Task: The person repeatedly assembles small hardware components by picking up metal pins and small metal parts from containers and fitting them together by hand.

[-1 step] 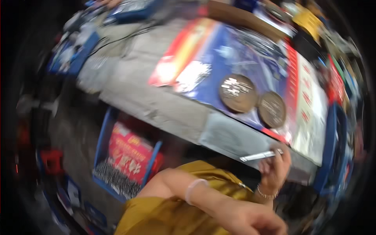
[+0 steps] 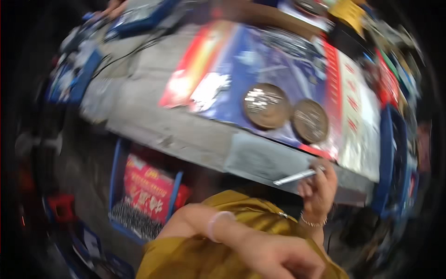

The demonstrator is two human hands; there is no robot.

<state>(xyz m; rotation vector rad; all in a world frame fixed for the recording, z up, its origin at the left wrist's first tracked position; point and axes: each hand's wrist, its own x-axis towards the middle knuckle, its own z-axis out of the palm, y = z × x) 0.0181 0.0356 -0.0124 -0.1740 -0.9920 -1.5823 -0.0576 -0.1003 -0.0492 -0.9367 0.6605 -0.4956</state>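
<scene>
1. The slender silvery tool (image 2: 295, 177) could slip and drop off the front edge of the worktop (image 2: 167, 128): it is pinched near 1 end, and its free tip reaches out over that edge.
2. The 2 round brown dishes, the larger (image 2: 267, 109) and the smaller (image 2: 310, 122), sit close together on a glossy printed sheet (image 2: 200, 65); a forearm brushing them, or a tug on the sheet, could slide or spill them.
3. A dropped piece could land on the mustard garment (image 2: 260, 209) or in the blue crate (image 2: 174, 197) below.
4. Right hand (image 2: 319, 190): the grip is clamped on the tool, thumb and fingers together around its near end, beside the pale grey pad (image 2: 253, 156). Whether the tool touches the pad, I cannot tell.
5. Left hand (image 2: 281, 255): fingers loosely curled before the garment, blurred; I cannot tell whether this grip is closed or holds anything.
</scene>
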